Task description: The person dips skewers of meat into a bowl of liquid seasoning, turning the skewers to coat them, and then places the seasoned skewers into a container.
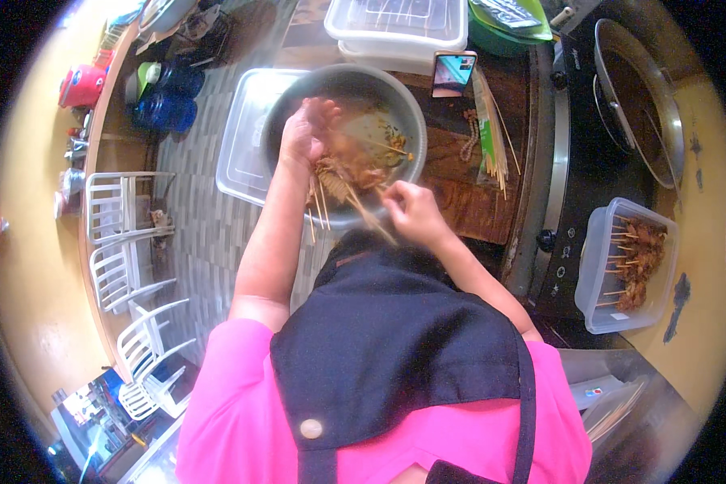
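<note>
A large grey metal bowl (415, 105) stands in front of me with several meat skewers (343, 179) heaped at its near side, their bare sticks poking over the rim. My left hand (308, 131) is over the bowl's left part, its fingers loosely curled and apart, with no object visible in it. Motion blurs the area beside its palm. At the near right rim, my right hand (415, 211) is closed, thumb and fingers pinching the stick end of a skewer. Yellowish-brown marinade and bits of food (391, 141) cling to the bowl's inner wall.
Right of the bowl, a phone (454, 74) and a pack of bamboo sticks (492, 133) lie on a wooden table (460, 198). A clear tub of skewers (593, 266) and a wide pan (673, 153) rest on the black stove. Lidded plastic boxes (238, 165) flank the bowl.
</note>
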Tool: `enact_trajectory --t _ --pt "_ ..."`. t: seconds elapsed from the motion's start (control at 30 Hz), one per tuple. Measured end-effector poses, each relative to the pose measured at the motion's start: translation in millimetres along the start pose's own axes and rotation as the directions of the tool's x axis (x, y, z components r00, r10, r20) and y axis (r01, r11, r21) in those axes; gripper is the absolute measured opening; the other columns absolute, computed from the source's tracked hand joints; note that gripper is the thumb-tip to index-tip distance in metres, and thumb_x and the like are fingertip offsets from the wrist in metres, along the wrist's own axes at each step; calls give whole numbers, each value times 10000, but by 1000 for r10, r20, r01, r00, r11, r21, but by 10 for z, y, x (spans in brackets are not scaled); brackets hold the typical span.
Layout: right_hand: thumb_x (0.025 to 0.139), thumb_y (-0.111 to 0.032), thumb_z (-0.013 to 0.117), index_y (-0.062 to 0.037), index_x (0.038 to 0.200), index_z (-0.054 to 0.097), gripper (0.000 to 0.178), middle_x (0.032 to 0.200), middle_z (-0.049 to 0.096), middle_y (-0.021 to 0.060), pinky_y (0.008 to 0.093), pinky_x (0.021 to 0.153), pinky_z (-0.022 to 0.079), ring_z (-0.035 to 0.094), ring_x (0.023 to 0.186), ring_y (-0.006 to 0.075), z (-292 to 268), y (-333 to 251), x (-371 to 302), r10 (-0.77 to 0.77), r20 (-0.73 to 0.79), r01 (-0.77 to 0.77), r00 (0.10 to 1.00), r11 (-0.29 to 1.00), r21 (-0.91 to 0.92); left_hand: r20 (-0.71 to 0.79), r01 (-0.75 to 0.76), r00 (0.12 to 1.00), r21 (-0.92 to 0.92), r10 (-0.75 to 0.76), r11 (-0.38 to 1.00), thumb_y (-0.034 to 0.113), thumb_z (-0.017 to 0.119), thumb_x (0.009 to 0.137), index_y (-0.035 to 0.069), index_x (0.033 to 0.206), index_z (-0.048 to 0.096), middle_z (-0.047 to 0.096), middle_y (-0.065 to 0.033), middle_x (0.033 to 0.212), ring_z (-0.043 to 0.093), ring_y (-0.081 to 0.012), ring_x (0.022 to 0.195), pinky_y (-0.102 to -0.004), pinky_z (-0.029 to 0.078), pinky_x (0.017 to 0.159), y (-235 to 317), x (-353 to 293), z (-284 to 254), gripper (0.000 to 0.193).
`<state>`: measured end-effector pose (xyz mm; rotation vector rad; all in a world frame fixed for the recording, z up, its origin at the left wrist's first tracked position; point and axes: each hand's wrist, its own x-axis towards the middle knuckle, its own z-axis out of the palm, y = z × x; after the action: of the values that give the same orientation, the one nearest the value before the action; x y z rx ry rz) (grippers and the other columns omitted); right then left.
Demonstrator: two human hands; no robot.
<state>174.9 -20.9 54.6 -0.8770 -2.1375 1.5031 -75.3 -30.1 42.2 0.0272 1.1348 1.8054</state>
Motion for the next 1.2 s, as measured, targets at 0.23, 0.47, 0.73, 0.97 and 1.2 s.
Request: enact_trajectory --t 0.23,0.47,0.73,0.97,1.2 --pt "713 -70 580 -8 749 579 71 745 598 168 369 639 473 597 705 308 3 5 3 8 3 -8 1000 1000 3 -31 25 999 -29 -26 999 216 463 891 39 868 546 594 -121 826 573 -265 784 -376 469 739 -143 -77 -28 197" --pt "735 -79 569 4 783 580 96 718 608 153 323 587 464 597 632 240 8 3 21 -19 -3 19 1000 999 -33 -46 31 998 10 -31 999 200 435 903 64 867 513 585 -127 861 569 -257 796 -380 470 755 -238 -180 46 161" --pt "733 -86 579 -11 786 596 93 743 610 153 333 618 469 601 665 248 -82 41 87 38 -29 -38 999 999 -23 57 113 990 260 -132 959 257 400 914 46 984 526 582 -122 962 569 -256 881 -389 457 811 -87 -137 157 255" --pt "724 -90 585 -10 790 602 105 789 604 183 372 680 470 597 745 320 -481 110 156 72 -73 -81 995 988 -130 224 -182 946 965 236 -186 198 589 774 62 1022 603 619 -138 964 612 -262 840 -336 479 763 22 226 -299 283" --pt "751 -87 583 4 812 590 110 773 603 165 333 648 462 606 723 259 -573 191 59 20 -91 -44 996 962 -268 311 -343 939 868 -146 -358 284 588 717 64 862 652 627 -159 878 609 -291 813 -369 474 728 -277 112 173 271"
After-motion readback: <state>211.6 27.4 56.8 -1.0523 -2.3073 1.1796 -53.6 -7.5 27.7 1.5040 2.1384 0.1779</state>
